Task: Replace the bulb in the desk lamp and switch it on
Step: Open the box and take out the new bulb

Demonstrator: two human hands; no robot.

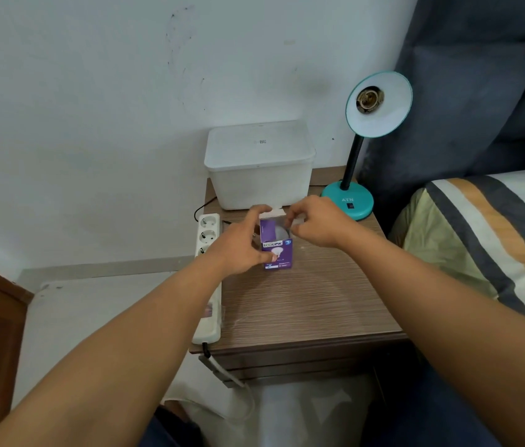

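Note:
A purple bulb box (278, 253) stands upright on the wooden nightstand (303, 304), its top flaps open. A white bulb (280, 233) shows inside the box. My left hand (241, 243) grips the box from the left side. My right hand (316, 224) pinches at the box's open top, fingertips on the right flap by the bulb. The teal desk lamp (349, 201) stands at the nightstand's back right. Its shade (380, 104) faces me and the socket (369, 99) holds no bulb. A black switch (350, 206) sits on the lamp base.
A white lidded plastic box (259, 162) stands at the back of the nightstand. A white power strip (207, 272) lies along its left edge, with a cable hanging off the front. A bed with a striped cover (487, 240) is on the right.

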